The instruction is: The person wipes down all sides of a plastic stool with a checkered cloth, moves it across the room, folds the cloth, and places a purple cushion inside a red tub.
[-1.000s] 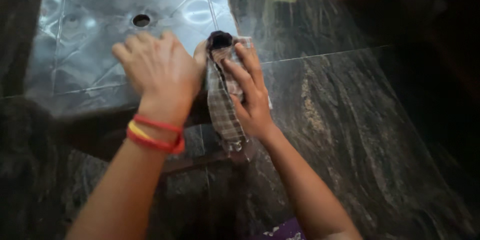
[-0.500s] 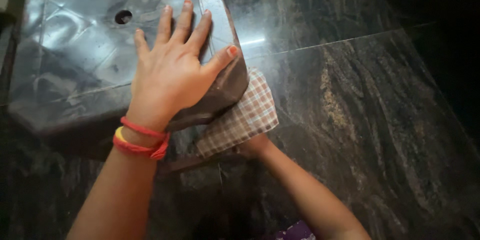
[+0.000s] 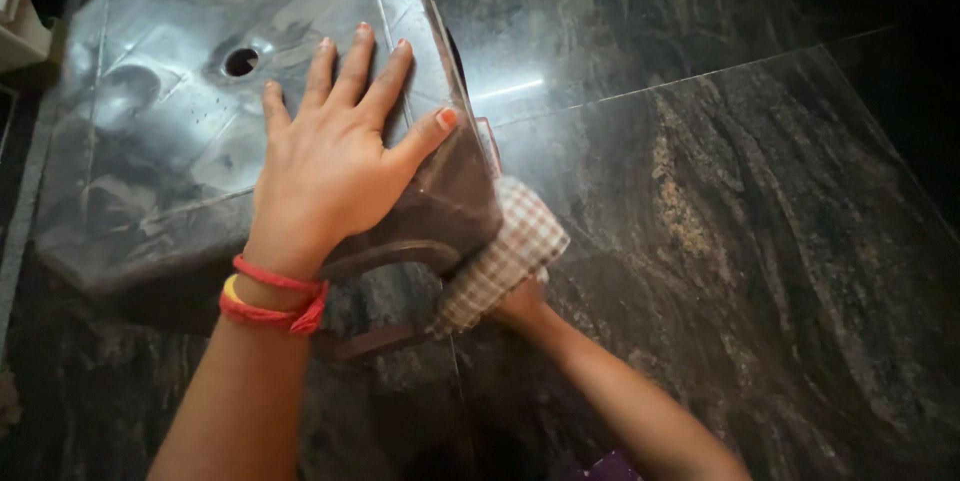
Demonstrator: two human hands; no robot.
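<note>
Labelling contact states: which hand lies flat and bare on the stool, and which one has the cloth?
The left hand, with red wrist bands, lies flat on the dark plastic stool top. The right hand is mostly hidden under the checked cloth at the stool's corner.

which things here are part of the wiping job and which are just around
In use:
left hand, flat on the stool
dark plastic stool
checked cloth, against the stool's side
right hand, mostly hidden under the cloth

Just around:
dark stone floor
pale object at the top left edge

Single head-worn view, looking steeply down from close above at a dark stool (image 3: 200, 131) on polished stone floor (image 3: 720, 221).
</note>
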